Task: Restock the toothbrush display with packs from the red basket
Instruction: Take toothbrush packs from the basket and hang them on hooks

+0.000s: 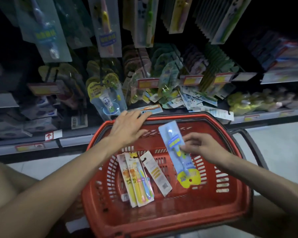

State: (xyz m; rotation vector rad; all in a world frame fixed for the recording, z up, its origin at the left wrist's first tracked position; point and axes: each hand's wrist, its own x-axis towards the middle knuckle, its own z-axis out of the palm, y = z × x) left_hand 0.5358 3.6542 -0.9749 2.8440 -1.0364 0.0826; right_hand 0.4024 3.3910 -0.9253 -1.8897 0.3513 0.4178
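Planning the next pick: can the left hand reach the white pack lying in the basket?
Probably yes. The left hand is open and empty above the basket, and the white pack lies uncovered inside; the right hand holds the blue pack off to one side.

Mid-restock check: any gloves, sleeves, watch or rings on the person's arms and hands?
None visible. The left hand and right hand are bare, without gloves, rings or watch; both forearms are uncovered up to the frame edge, no sleeve in view.

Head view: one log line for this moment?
right hand: holds blue toothbrush pack over red basket | left hand: open, at far rim | other packs: lying in basket
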